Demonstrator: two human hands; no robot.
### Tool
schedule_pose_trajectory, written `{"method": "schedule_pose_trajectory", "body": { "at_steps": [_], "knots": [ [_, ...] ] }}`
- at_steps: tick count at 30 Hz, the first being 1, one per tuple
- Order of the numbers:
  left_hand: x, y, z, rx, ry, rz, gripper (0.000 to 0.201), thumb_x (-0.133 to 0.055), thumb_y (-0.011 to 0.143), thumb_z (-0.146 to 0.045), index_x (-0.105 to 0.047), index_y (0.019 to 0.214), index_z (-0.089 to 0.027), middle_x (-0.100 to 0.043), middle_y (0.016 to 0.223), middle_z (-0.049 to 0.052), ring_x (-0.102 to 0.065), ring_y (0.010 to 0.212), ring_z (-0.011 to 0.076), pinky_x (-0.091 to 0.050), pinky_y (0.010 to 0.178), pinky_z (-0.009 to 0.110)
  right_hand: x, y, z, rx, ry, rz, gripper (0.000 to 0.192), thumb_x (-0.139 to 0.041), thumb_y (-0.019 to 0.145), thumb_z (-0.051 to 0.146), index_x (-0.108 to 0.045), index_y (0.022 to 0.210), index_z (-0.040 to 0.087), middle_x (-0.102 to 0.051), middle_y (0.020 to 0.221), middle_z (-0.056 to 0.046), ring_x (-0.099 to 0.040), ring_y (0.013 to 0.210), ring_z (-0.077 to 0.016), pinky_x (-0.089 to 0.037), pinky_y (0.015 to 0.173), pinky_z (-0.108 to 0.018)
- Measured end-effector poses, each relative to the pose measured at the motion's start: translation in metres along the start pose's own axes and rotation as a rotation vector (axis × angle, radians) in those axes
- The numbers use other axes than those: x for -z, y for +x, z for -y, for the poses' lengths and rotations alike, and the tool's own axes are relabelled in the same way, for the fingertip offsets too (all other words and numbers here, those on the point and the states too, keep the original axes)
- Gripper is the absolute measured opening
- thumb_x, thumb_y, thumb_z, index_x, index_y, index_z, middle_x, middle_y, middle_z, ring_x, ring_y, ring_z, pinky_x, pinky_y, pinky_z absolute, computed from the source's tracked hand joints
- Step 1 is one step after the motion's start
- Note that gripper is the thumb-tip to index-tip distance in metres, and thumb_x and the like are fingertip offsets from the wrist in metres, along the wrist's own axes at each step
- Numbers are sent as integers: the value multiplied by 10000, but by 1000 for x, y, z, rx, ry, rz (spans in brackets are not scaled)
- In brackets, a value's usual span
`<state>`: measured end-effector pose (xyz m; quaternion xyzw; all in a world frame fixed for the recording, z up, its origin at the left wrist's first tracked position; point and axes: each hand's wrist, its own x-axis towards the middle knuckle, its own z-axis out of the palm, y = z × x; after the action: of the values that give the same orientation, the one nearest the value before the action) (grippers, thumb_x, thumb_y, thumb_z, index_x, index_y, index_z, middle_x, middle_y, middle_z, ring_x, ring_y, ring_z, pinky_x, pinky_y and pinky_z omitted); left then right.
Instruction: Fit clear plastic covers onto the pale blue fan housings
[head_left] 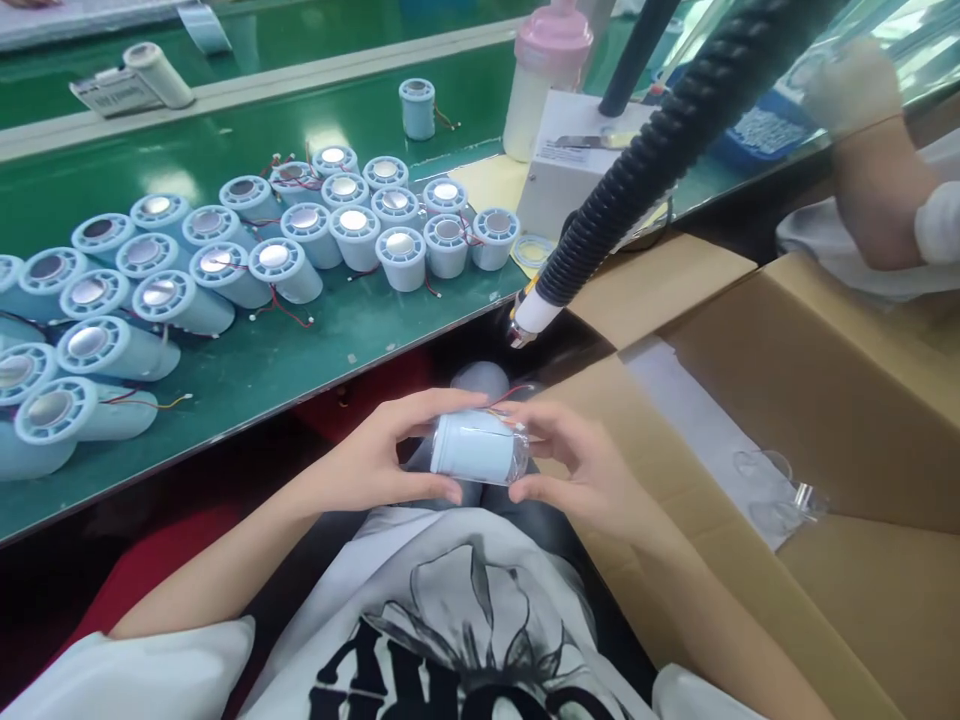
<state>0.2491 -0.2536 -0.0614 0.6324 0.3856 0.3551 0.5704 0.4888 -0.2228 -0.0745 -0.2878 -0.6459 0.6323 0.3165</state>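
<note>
Above my lap, a light-blue cylinder [476, 448] with clear film around it lies on its side between my hands. My left hand [397, 450] grips its left end, thumb below and fingers over the top. At the right end, my right hand [566, 455] holds it where the clear film crumples past the edge. A thin red wire sticks out behind the cylinder. Many similar light-blue cylinders [400, 250] stand or lean on the green bench to the left, with silver or dark round centres and thin wires.
A black corrugated hose [637, 160] with a white nozzle slants down before me. On my right stands an open cardboard box [840, 400] with clear plastic pieces inside. A pink-lidded bottle [547, 75] and white machine [544, 185] stand behind. Another person's gloved hand [855, 90] is at upper right.
</note>
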Motion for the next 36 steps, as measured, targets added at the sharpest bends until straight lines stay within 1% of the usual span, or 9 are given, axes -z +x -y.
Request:
{"method": "schedule_pose_trajectory", "body": {
  "at_steps": [3,6,10,16,20,23,26,29,36],
  "knots": [
    [0,-3,0,-42,36,4,795,-830,655,-164,-507,1367,-307,-551,1393,87,-537,1259,278,-487,1015,357,-1,-1,9,-93,59,8,443,-799,740,239,-588,1125,299,-630,1155,-8,-632,1048,-177,-586,880,-311],
    [1,-5,0,-69,95,9,800,-839,645,-181,-513,1367,-298,-556,1390,92,-514,1281,294,-451,1056,390,-2,-1,14,-175,120,0,413,-800,739,245,-588,1092,284,-635,1104,-14,-649,967,-166,-597,798,-278],
    [1,-7,0,-78,90,4,815,-843,633,-165,-512,1367,-297,-558,1383,95,-529,1262,293,-465,1040,385,-4,1,17,-232,228,16,390,-788,756,280,-573,1082,283,-639,1079,-14,-654,887,-145,-585,713,-242],
    [1,-9,-2,-33,75,-27,793,-845,638,-187,-524,1356,-285,-554,1375,106,-574,1198,281,-520,957,339,-6,8,16,-303,277,25,398,-779,752,374,-559,1060,252,-656,959,1,-637,767,-112,-545,662,-209],
    [4,-12,-1,-40,79,-19,796,-841,645,-181,-514,1360,-307,-540,1392,92,-546,1237,281,-506,980,335,-9,12,15,-346,296,25,389,-749,769,411,-542,1046,233,-662,910,-2,-642,706,-118,-559,636,-237],
    [5,-14,0,-52,78,-18,803,-840,646,-183,-507,1366,-305,-532,1400,96,-526,1261,291,-497,995,347,-12,14,14,-379,342,20,406,-741,759,466,-537,1014,226,-661,842,6,-656,667,-128,-582,596,-257],
    [5,-15,1,-81,93,-13,810,-837,650,-179,-498,1374,-309,-535,1399,94,-504,1285,291,-465,1037,371,-14,15,11,-444,393,26,423,-703,782,514,-513,1015,217,-663,755,19,-675,604,-138,-590,558,-263],
    [6,-15,1,-119,110,1,818,-835,651,-168,-492,1376,-328,-533,1406,79,-487,1304,281,-431,1072,384,-17,14,7,-511,426,39,456,-668,788,571,-486,988,203,-666,658,17,-679,547,-150,-567,496,-233],
    [7,-15,1,-141,104,13,840,-831,644,-145,-484,1389,-315,-523,1420,96,-488,1304,303,-427,1072,423,-23,15,4,-556,508,33,475,-618,775,649,-476,858,204,-643,553,14,-644,473,-141,-503,402,-181]
  ]
}}
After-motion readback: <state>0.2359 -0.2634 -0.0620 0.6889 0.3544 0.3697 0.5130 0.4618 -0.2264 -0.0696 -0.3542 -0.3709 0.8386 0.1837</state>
